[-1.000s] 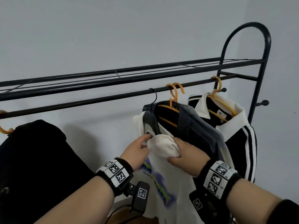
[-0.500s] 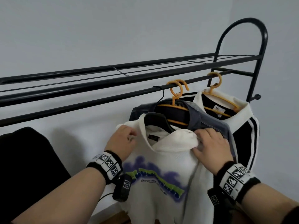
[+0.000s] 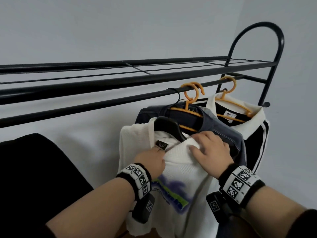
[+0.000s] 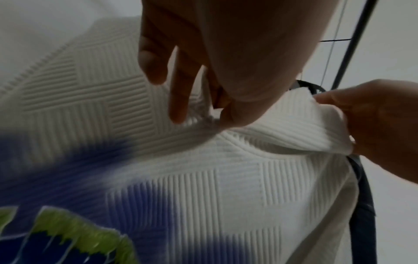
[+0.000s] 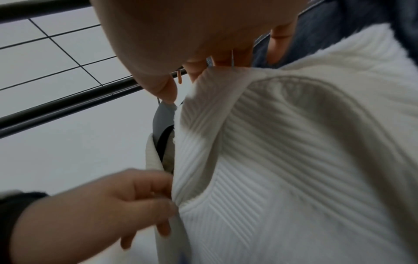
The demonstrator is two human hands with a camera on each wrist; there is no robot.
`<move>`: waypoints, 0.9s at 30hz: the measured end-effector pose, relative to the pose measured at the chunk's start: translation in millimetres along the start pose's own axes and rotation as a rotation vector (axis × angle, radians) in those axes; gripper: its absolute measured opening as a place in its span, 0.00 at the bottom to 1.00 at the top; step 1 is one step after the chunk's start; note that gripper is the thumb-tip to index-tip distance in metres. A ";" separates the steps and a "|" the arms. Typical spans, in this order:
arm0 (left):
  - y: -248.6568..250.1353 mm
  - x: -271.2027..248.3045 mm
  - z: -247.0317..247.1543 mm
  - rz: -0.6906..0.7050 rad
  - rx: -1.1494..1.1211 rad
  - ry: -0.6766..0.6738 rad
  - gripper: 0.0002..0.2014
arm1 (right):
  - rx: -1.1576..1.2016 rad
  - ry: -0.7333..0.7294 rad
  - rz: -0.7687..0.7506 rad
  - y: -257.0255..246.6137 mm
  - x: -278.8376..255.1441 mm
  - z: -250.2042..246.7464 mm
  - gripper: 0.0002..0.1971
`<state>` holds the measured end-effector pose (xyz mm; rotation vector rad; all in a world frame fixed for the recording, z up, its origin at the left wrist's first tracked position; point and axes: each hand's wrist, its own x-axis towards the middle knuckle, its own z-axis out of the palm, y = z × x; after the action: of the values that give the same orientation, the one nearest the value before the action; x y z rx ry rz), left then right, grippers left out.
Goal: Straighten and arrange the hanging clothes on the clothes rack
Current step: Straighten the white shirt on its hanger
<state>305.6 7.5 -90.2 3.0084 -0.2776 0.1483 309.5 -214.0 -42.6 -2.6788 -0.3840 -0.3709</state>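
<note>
A white knit sweater with a blue and green print hangs on a black hanger from the rack's lower rail. My left hand pinches the front of its ribbed collar near the neck label. My right hand grips the collar's right end, with its thumb on the fabric and fingers behind. In the right wrist view the left hand pinches the collar edge from the side. The hanger's right arm is hidden under the collar.
Behind the sweater hang a grey-blue jacket and a black top with white collar, each on an orange hanger. A black garment hangs at the left. A wire shelf tops the rack, against a pale wall.
My left hand has moved from the sweater's left shoulder to the front of the collar. The right hand stays on the collar's right side. The collar now lies flatter than a second ago.
</note>
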 end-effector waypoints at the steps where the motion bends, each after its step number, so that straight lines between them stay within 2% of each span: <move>1: -1.2 -0.7 3.8 0.010 0.016 -0.052 0.17 | 0.011 -0.010 0.009 -3.1 3.2 -0.2 0.19; 4: -3.7 -3.7 19.0 0.062 0.077 -0.160 0.16 | 0.025 -0.078 -0.029 -10.5 14.9 -2.0 0.16; 7: -7.6 -4.8 25.1 0.075 0.091 -0.187 0.14 | 0.068 -0.133 -0.066 -19.5 28.7 -4.7 0.16; 9: -10.5 -6.4 25.8 0.081 0.088 -0.203 0.14 | 0.063 -0.187 0.000 -24.5 38.9 -8.0 0.18; 13: -15.0 -15.1 25.3 0.057 0.112 -0.262 0.13 | 0.134 -0.408 0.106 -29.4 54.3 -14.2 0.18; 16: -12.0 -23.4 25.7 0.064 0.138 -0.289 0.10 | 0.121 -0.504 0.088 -33.9 58.9 -18.5 0.17; 19: -7.2 -30.8 28.9 0.059 0.169 -0.319 0.10 | 0.072 -0.415 -0.006 -42.0 61.8 -22.8 0.17; 23: -3.6 -39.3 40.0 0.030 0.170 -0.359 0.11 | 0.209 -0.257 -0.098 -47.9 61.9 -31.0 0.16; 27: -5.9 -46.9 43.2 -0.012 0.125 -0.386 0.12 | 0.178 -0.243 -0.188 -50.2 51.4 -25.6 0.19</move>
<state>264.5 16.1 -138.6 3.1414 -0.2926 -0.4363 336.1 -170.0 13.8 -2.5248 -0.7107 -0.0586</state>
